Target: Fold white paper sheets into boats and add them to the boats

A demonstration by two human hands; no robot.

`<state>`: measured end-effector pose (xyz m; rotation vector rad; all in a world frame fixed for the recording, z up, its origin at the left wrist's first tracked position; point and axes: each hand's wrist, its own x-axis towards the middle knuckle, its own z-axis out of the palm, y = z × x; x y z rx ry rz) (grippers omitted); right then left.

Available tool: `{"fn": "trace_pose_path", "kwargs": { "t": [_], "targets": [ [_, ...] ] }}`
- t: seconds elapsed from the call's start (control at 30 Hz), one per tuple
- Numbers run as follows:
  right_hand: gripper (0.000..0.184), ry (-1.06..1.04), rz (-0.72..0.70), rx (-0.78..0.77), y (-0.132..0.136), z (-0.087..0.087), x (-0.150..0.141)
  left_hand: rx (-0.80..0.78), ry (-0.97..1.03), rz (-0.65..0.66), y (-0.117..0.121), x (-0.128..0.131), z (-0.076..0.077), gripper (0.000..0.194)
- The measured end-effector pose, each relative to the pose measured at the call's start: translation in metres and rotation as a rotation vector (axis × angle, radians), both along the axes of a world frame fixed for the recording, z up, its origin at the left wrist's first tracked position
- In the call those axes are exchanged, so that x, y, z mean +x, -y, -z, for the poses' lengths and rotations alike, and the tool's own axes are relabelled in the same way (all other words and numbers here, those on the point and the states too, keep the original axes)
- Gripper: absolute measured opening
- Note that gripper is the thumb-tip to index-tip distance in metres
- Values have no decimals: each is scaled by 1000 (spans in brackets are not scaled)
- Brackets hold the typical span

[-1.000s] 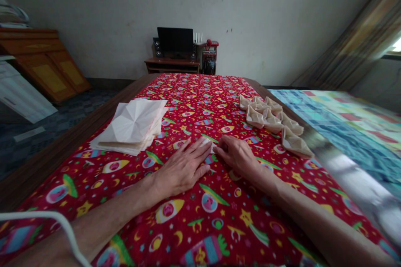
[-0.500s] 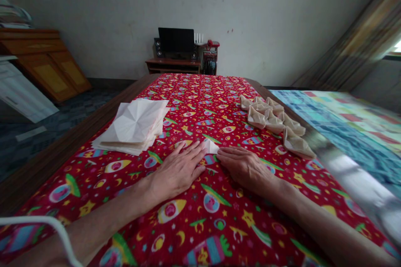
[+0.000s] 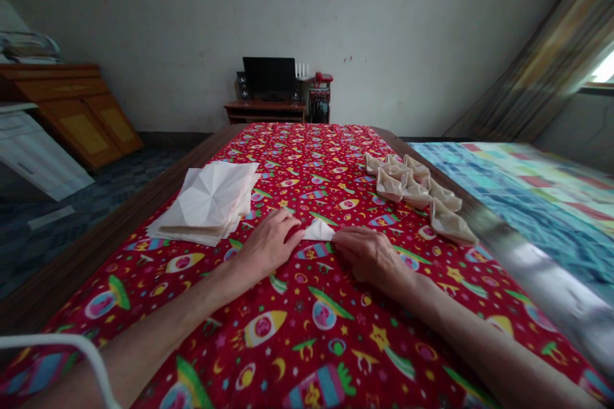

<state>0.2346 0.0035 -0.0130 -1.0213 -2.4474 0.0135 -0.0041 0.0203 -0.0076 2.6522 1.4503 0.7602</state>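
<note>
Folded white paper, small and roughly triangular, was seen resting near the middle of a red patterned cloth, by which the bench was covered. Its left corner was met by the left hand, whose grip appeared closed on it, thumb and bent forefinger brought together. Its right corner was covered by the fingertips of the right hand; the thumb was hidden there, so it could not be told whether that grip was closed or merely rested. Beyond the left hand, a stack of creased white sheets was laid; beyond the right, a cluster of beige folded pieces was gathered near the right edge.

From its look, the paper was judged to be very light, thin and soft, made somewhat stiffer where layers were doubled, and easily creased, torn or slid over the cloth. It was thought best held by its two outer corners, pinched lightly, with the middle left uncrushed.
</note>
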Motion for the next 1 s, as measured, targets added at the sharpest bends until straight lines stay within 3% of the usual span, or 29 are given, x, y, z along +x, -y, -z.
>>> {"fn": "trace_pose_path", "kwargs": {
  "t": [0.1,0.27,0.47,0.67,1.0],
  "targets": [
    [19,41,2,35,-5,-3,-6,-113,-36,-29,0,14,-5,19],
    [18,147,143,36,-10,-6,-18,-260,2,-90,-2,25,-10,13],
    [18,12,98,-18,-18,-1,-18,-341,175,-106,-6,25,-8,19],
    [24,-288,-24,-224,-31,5,-9,-333,285,-79,-6,28,-2,22],
    [23,-352,-35,-419,-37,-8,-4,-267,213,-59,-7,28,-4,20]
  ]
}}
